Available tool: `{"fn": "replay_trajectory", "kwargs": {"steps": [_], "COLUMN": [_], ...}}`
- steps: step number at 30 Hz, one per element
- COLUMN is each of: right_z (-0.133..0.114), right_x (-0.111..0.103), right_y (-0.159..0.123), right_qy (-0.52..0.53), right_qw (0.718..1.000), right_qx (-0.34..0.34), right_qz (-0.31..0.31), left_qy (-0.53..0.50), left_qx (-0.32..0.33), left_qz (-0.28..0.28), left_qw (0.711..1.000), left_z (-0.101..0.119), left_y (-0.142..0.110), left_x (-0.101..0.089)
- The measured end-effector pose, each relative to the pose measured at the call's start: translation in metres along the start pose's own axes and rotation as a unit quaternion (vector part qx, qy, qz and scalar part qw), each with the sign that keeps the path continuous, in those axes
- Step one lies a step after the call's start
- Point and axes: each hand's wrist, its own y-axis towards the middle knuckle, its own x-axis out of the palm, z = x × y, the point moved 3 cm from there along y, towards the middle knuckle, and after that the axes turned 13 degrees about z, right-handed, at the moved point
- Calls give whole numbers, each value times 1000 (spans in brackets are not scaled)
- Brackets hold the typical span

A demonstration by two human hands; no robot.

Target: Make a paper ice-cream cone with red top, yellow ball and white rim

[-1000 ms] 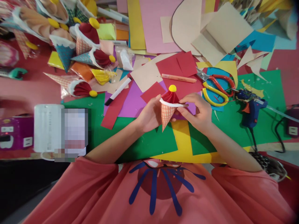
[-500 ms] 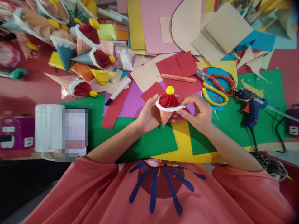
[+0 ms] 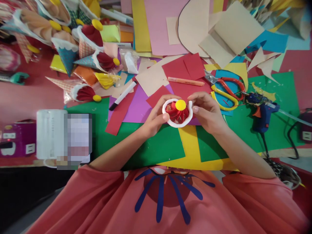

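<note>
My left hand (image 3: 157,115) is wrapped round a small paper ice cream cone, its thumb on the rim. The cone is tipped so that its top faces me, with red pleated paper (image 3: 179,116) inside and a yellow ball (image 3: 180,105) on it. Round the rim runs a white clay-like strip (image 3: 177,125), its free end sticking up on the right. At that end is my right hand (image 3: 208,112), thumb and forefinger closed about the strip. The cone's checked body, seen earlier, is hidden below the rim.
Finished paper cones (image 3: 65,50) crowd the upper left. Scissors (image 3: 224,86) and a blue glue gun (image 3: 264,113) lie to the right, a marker (image 3: 123,96) and an orange pen (image 3: 186,81) beyond my hands. A phone (image 3: 79,136) lies left on the green sheet (image 3: 151,146).
The cone has turned from side-on to showing its open top. My left thumb has come onto the rim, and the white strip's loose end now curls upward by my right fingers.
</note>
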Motion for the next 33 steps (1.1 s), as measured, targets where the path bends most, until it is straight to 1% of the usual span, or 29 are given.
{"fn": "replay_trajectory", "kwargs": {"steps": [6, 8, 10, 12, 15, 18, 19, 20, 21, 23, 25, 26, 28, 33], "right_z": [-7, -10, -13, -16, -20, -21, -21, -21, -20, -18, -16, -15, -12, -8], "right_x": [2, 4, 5, 6, 7, 6, 5, 5, 4, 2, 0, -1, -2, -2], "right_y": [-4, -8, -12, -16, -19, -16, -14, -12, -10, -7, -6, -5, -5, -6], "right_qy": [-2, -12, -17, -19, -46, -92, -103, -112, -120, -136, -158, -167, -175, -148], "right_qw": [1000, 1000, 1000, 999, 996, 988, 984, 982, 979, 973, 966, 964, 963, 972], "right_qx": [-20, -21, -21, -31, -75, -126, -139, -149, -157, -173, -186, -187, -183, -154], "right_qz": [14, 14, 11, -2, -12, 19, 31, 43, 54, 72, 83, 87, 88, 97], "left_qy": [86, 124, 160, 188, 231, 250, 264, 285, 318, 384, 429, 440, 442, 390], "left_qx": [91, 105, 124, 171, 248, 325, 359, 385, 402, 416, 415, 412, 397, 348], "left_qz": [-2, 1, -5, -14, -39, -88, -123, -120, -104, -66, -40, -32, -21, -13], "left_qw": [992, 987, 979, 967, 940, 908, 887, 869, 852, 822, 801, 797, 804, 853], "left_z": [13, 18, 22, 26, 27, 25, 24, 23, 22, 19, 16, 15, 14, 16], "left_y": [-7, -11, -16, -20, -21, -14, -12, -8, -4, 2, 6, 7, 7, 3], "left_x": [5, 5, 4, 3, 1, 1, 1, 1, -1, -4, -6, -6, -7, -6]}}
